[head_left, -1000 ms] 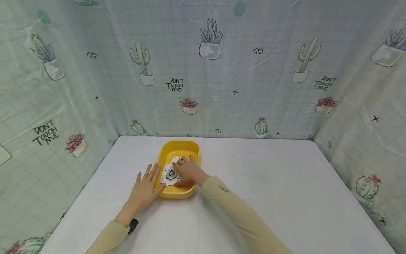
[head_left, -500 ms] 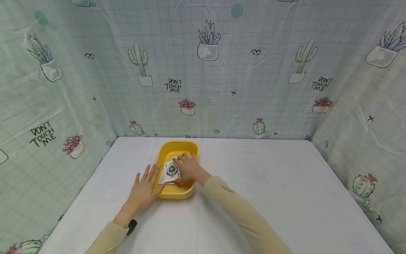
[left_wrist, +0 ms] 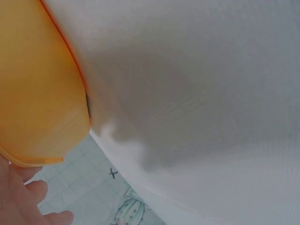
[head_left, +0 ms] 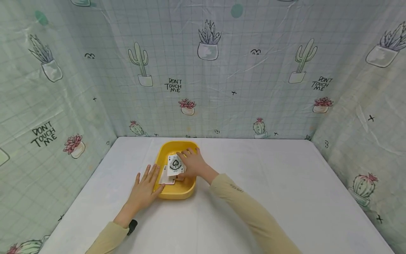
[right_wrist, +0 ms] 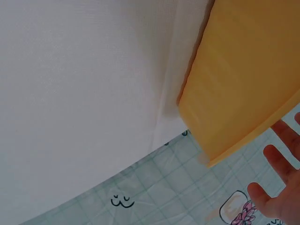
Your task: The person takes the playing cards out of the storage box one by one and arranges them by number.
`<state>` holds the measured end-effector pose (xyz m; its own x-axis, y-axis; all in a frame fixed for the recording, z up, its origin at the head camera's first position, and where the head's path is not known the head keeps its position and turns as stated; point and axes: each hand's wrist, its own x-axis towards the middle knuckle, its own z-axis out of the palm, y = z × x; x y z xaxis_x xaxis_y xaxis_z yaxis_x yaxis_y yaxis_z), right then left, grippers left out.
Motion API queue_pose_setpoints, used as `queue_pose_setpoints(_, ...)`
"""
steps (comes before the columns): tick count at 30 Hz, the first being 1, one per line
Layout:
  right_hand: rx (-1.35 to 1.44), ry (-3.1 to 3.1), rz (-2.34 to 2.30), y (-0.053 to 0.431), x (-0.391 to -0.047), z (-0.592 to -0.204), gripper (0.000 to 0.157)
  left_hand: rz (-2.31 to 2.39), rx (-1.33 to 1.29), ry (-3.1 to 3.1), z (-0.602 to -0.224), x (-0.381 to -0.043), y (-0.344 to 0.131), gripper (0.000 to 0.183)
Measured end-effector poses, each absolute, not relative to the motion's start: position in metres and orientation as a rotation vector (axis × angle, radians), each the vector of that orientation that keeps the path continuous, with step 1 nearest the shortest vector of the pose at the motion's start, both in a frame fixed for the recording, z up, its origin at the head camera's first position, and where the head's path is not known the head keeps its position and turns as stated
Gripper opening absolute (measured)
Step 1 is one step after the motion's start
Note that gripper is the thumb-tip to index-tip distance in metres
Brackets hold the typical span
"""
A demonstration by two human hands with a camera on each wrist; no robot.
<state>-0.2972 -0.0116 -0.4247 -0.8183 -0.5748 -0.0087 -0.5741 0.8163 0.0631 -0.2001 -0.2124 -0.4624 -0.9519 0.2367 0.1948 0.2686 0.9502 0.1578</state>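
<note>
A yellow plastic tray stands on the white table, left of centre. In it my right hand pinches a playing card, the ace of spades, between thumb and fingers along its right side. The card is raised over other playing cards lying on the tray floor and partly covers them. My left hand rests with straight, spread fingers on the tray's left rim. The left wrist view catches the tray's outer wall and fingers at its rim. In the right wrist view, fingers show beyond the rim; the cards are hidden there.
White cloth covers the table, which stretches widely to the right of the tray. Cactus-printed curtains hang behind the table and along both sides. A dark band is on the left wrist.
My right hand has lifted the ace of spades and moved it right and away from me, uncovering more of the cards below. The left hand has stayed on the rim.
</note>
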Motion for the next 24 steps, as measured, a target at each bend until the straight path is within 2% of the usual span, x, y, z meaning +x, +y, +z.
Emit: queue_pose_setpoints(24,0.877,-2.894,0.007,0.048,-0.293,-0.399,0.086,-0.276,-0.373,-2.947,-0.463,-0.201,-0.212,0.071)
